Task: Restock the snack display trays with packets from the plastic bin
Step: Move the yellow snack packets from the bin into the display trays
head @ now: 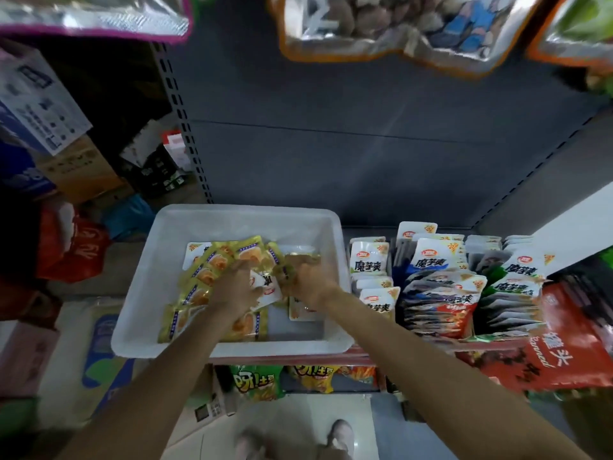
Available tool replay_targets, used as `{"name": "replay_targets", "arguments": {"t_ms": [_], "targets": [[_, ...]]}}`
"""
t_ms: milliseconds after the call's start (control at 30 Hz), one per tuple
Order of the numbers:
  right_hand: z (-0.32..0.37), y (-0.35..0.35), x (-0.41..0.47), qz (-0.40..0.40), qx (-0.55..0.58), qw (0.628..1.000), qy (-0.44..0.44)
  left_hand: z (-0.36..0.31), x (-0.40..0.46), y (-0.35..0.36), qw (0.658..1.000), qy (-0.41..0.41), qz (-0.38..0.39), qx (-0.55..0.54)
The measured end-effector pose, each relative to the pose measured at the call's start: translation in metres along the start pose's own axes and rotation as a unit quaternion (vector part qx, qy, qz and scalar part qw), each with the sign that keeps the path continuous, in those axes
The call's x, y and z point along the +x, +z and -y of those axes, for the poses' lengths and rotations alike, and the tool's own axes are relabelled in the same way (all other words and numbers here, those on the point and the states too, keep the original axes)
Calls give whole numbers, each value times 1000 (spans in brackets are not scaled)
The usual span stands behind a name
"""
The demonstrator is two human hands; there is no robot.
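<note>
A white plastic bin (156, 260) rests on the shelf edge, holding several yellow snack packets (205, 273) and some white ones. Both hands are inside it. My left hand (237, 283) lies over the packets with a white packet (268, 288) at its fingertips. My right hand (310, 277) is closed around a bunch of olive-gold packets (288, 265). To the right, display trays (464, 338) hold rows of white, blue-white and green-white packets (370, 260), standing upright.
A grey shelf back panel (365, 144) rises behind the bin. Large bags hang overhead (381, 24). Red pouches (570, 343) lie at the right, cardboard boxes (76, 167) and a red bag (73, 250) at the left. Chip bags (255, 381) sit on the lower shelf.
</note>
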State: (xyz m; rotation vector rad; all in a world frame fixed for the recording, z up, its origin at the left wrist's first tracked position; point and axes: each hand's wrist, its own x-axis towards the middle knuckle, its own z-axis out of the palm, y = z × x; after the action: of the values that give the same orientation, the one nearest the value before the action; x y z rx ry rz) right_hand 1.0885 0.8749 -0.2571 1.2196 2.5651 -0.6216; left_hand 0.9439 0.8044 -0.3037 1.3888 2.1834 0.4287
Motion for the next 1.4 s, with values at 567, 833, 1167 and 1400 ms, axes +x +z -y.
{"name": "replay_targets", "arguments": {"t_ms": [567,833,1167,1400], "targets": [[9,57,29,57,5,991,118,37,-7,5,988,-17,108,112],[-19,3,14,-73,155,978,119,13,-15,-1,993,101,54,24],[-23,-58,-20,-124,501,854,64,-58,1,-25,987,116,-72,-87],[-67,-92,-56,-275,291,915,-52,-122,-3,-30,963,150,-77,-211]]}}
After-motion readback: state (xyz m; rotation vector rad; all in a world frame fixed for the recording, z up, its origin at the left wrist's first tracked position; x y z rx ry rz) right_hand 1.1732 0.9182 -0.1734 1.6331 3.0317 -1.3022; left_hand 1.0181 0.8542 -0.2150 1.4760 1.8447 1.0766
